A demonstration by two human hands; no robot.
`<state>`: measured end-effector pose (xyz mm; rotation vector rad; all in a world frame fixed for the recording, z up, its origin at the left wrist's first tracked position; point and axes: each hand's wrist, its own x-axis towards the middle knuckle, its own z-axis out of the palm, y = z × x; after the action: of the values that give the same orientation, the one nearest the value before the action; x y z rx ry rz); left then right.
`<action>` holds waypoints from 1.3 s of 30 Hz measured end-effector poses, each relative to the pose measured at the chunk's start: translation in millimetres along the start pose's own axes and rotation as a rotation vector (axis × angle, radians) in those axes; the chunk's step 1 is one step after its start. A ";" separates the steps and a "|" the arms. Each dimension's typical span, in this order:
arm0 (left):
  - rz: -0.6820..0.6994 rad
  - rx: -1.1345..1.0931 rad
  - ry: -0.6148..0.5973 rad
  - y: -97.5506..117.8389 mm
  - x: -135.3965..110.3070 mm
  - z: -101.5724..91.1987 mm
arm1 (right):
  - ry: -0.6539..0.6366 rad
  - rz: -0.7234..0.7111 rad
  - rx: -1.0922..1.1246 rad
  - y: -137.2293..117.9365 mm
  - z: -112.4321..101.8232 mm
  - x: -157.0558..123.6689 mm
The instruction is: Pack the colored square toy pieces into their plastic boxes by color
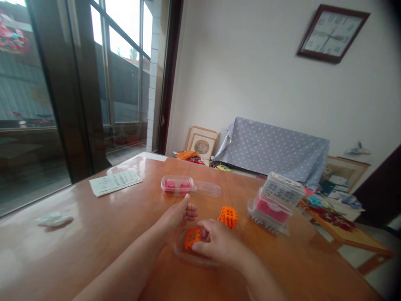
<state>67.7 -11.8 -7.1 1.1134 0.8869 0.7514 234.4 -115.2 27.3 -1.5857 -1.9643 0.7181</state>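
My right hand point(221, 242) pinches an orange plastic grid piece point(192, 238) over a clear plastic container point(196, 260). The piece has square holes and a notched edge. My left hand point(182, 214) is beside the container's left side, thumb stretched out and fingers loosely bent, with nothing visible in it. Just beyond my right hand a stack of similar orange pieces point(228, 216) stands on the table. My right hand hides part of the container.
An open clear box point(177, 186) with red pieces lies farther back, its lid point(209, 189) folded to the right. Stacked clear boxes point(275, 200) stand at the right. Papers point(115, 182) and a small pale packet point(54, 219) rest on the wooden table point(94, 238) at the left.
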 end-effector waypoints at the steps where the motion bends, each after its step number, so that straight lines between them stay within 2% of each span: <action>1: -0.003 0.002 -0.002 -0.6 0.6 -0.3 | -0.026 -0.003 -0.009 -0.6 2.8 2.4; 11: -0.001 0.008 0.002 0.5 -1.2 -1.2 | -0.055 0.038 -0.002 16.9 23.3 13.5; 16: -0.008 0.008 0.012 1.3 -1.9 -0.1 | -0.087 0.037 0.080 9.3 19.3 10.6; 19: 0.011 0.003 0.020 3.4 -4.9 2.4 | -0.047 0.065 0.121 7.0 9.6 5.8; 23: 0.057 0.003 0.026 4.6 -8.0 5.1 | 0.119 0.099 0.220 20.0 -16.9 -3.4; 27: 0.069 0.008 -0.005 -0.2 -5.5 4.7 | 0.428 0.133 0.389 48.9 -45.2 -12.2; 30: 0.057 0.021 -0.018 -4.8 -2.9 2.7 | 0.647 0.195 0.474 70.9 -54.1 -16.0; 32: 0.063 0.026 -0.041 -7.0 -1.3 0.8 | 0.698 0.207 0.483 81.3 -54.5 -16.7; 39: 0.023 0.015 -0.080 -11.8 7.2 -7.2 | 0.753 0.163 0.434 98.9 -50.1 -12.4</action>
<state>65.4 -5.8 -21.3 1.1608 0.8147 0.7159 340.9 -105.6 -4.3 -1.4570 -1.0660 0.4607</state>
